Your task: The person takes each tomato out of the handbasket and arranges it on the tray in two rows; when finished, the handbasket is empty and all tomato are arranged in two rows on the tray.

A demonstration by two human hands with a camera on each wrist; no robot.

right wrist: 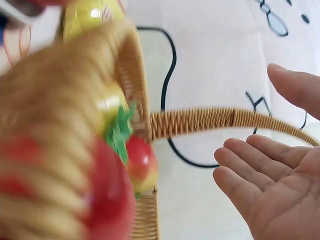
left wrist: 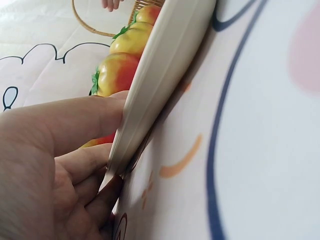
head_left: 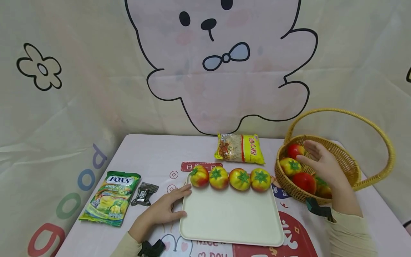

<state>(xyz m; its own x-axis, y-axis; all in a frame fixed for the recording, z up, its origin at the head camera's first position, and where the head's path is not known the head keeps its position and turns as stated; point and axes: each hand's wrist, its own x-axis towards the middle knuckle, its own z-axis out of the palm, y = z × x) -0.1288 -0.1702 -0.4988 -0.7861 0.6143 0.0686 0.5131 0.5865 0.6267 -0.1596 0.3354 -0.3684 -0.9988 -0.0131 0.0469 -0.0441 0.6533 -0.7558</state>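
Note:
My left hand (head_left: 168,207) touches the left rim of a cream tray (head_left: 231,221), its fingers and thumb spread along the edge. In the left wrist view, the fingertips meet the tray's side wall (left wrist: 155,85). Several yellow-and-red, tomato-like fruits (head_left: 239,179) with green leafy tops line the tray's far edge. My right hand (head_left: 324,162) hovers over a wicker basket (head_left: 348,162), fingers extended and palm bare in the right wrist view. In the basket lie a large red fruit (head_left: 304,182), a smaller red one (head_left: 295,151) and a yellow one (head_left: 290,166); another is partly hidden by the hand.
A yellow pasta bag (head_left: 240,148) lies behind the tray. To the left are a green FOX'S candy bag (head_left: 110,198) and a small black packet (head_left: 144,193). The basket's tall handle (head_left: 385,150) arches over the right side. A patterned cloth hangs behind the table.

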